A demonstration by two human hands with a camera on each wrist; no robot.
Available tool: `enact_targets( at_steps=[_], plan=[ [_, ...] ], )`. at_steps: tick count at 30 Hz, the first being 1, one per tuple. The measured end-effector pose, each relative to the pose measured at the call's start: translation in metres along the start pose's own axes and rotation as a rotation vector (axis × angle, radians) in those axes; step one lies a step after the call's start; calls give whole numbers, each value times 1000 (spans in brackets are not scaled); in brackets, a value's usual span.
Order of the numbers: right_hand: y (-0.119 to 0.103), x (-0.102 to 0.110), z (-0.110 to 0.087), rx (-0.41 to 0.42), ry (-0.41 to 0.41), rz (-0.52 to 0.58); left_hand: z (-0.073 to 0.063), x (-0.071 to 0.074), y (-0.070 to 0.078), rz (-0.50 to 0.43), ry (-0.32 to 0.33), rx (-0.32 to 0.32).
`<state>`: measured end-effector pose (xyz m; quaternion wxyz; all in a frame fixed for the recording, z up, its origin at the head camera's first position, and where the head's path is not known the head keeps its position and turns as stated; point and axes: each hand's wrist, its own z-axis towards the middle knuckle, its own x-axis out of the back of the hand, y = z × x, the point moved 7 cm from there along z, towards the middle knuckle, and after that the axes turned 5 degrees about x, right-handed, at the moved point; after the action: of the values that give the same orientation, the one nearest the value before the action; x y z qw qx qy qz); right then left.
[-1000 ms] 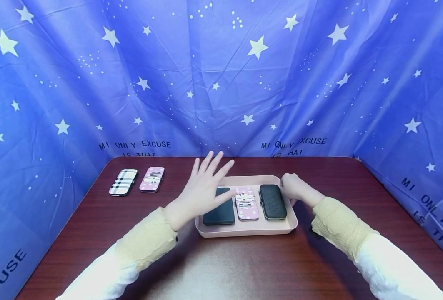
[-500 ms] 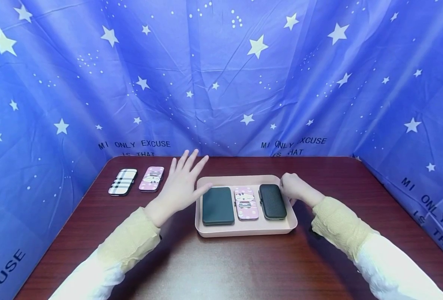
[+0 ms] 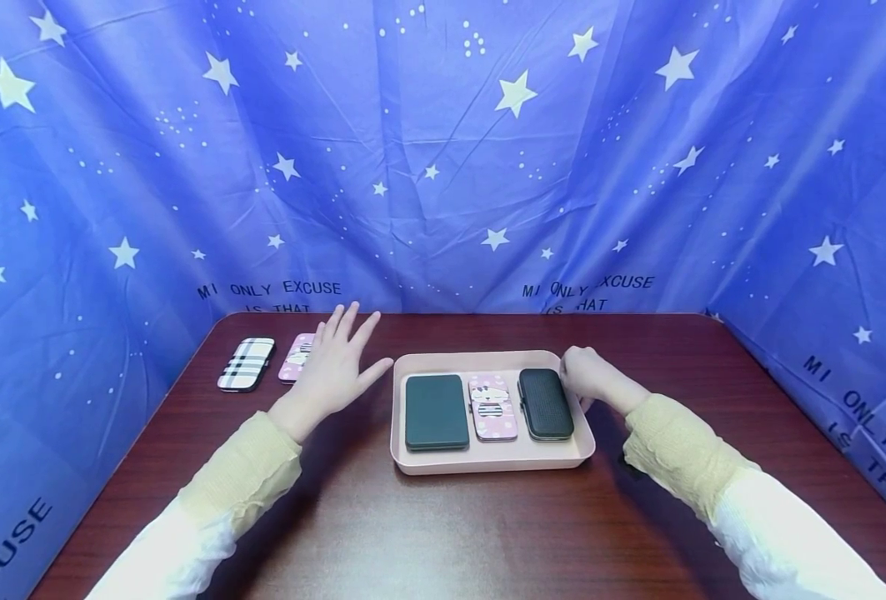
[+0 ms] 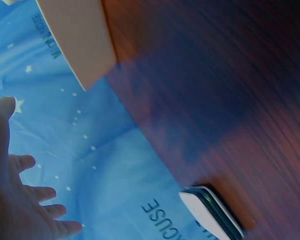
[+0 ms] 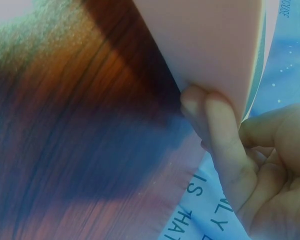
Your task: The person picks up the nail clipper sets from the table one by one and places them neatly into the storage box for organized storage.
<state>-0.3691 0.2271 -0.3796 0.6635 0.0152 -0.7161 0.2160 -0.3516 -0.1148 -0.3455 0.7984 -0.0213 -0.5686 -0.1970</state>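
A shallow pink tray (image 3: 488, 465) carries a dark green flat case (image 3: 437, 412), a pink cartoon-print case (image 3: 494, 427) and a black textured case (image 3: 547, 405), side by side. My right hand (image 3: 594, 379) pinches the tray's right wall; in the right wrist view its fingers (image 5: 222, 125) lie against the outer wall, with the thumb at the rim. Left of the tray, my left hand (image 3: 330, 372) hovers with fingers spread, holding nothing. It partly hides a second pink cartoon-print case (image 3: 292, 367) on the table.
A white plaid case (image 3: 246, 364) lies at the table's back left, beside the second pink case. Blue star-printed curtain (image 3: 427, 167) hangs behind and along both sides of the brown table (image 3: 443, 542).
My left hand has moved left from above the green case, off the tray, toward the pink case on the table. My right hand and the tray have stayed put.
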Motion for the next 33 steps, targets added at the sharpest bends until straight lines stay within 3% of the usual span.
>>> enact_targets(
  at_steps=[16, 24, 33],
  plan=[
    [-1, 0, 0, -12, -13, 32, 4, -9, -62, -52, -64, 183],
    [1, -1, -1, -21, -23, 40, 7, -14, -86, -51, -79, 229],
    [2, -3, 2, -8, -32, 33, 11, -18, -106, -33, -158, 297]
  ],
)
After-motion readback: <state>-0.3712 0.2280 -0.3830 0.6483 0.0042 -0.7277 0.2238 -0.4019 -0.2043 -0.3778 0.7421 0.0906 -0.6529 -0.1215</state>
